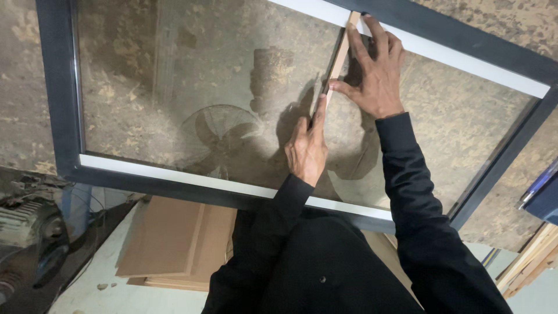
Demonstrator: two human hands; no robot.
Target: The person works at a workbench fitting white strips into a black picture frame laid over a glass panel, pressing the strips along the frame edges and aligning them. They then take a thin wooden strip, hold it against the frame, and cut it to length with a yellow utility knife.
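Across the middle of my view lies a dark-framed glass panel [58, 87], flat on a dusty, sawdust-strewn workbench [23, 116], its inner edges lined with a pale strip [174, 177]. On the glass sits a thin wooden strip [338, 61], running from the far frame edge at about 1 o'clock down toward the centre of the pane, slightly tilted off upright.

My right hand [375, 72] is at 1 o'clock, spread open and pressed flat over the upper part of the wooden strip; its fingers reach the top end of the strip where that meets the pale lining, and the thumb points left against the strip's side. The strip lies under and just to the left of this palm.

My left hand [307, 148] is near the centre, at roughly 12 o'clock from my body. Its fingers are drawn together and extended, the tips touching the lower end of the wooden strip, which sits directly above the hand, at its 12 o'clock. I cannot tell whether it pinches the strip or only presses on it.

Both arms wear black sleeves [407, 192]. The glass mirrors a round fan [218, 134] at about 10 o'clock from the left hand. Below the panel's near edge, at 7 o'clock, brown boards [168, 244] are stacked on a pale floor. At 9 o'clock a grey motor-like machine [26, 227] shows. At 4 o'clock, lengths of light timber [532, 259] lean beside a blue object [543, 195].
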